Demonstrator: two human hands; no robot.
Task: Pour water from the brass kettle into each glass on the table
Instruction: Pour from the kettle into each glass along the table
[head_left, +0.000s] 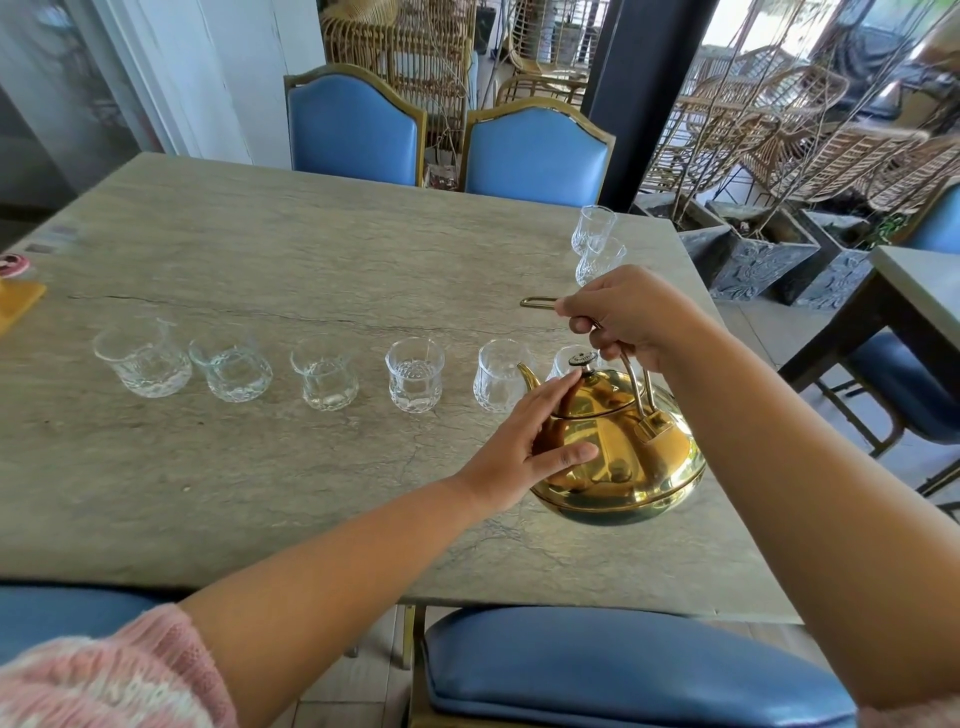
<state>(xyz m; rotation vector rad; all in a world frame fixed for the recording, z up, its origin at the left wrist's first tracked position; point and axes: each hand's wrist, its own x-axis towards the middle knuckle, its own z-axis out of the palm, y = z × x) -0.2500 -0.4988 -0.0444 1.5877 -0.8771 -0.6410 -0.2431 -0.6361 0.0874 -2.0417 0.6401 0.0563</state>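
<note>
Right hand (626, 317) grips the brass kettle (621, 452) handle (spout toward glasses); left hand (524, 447), fingers apart, steadies it.

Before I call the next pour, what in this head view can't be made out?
- Water level in the brass kettle: lid on, opaque wall.
- Sixth row glass: mostly behind the kettle's lid knob and spout, so its fill is unreadable.
- Fill of the other row glasses, such as the leftmost glass: clear glass, too faint.
- Right hand grip on the handle: fingers cover it.
- Two stemmed glasses: overlapping, bases behind that hand.
</note>
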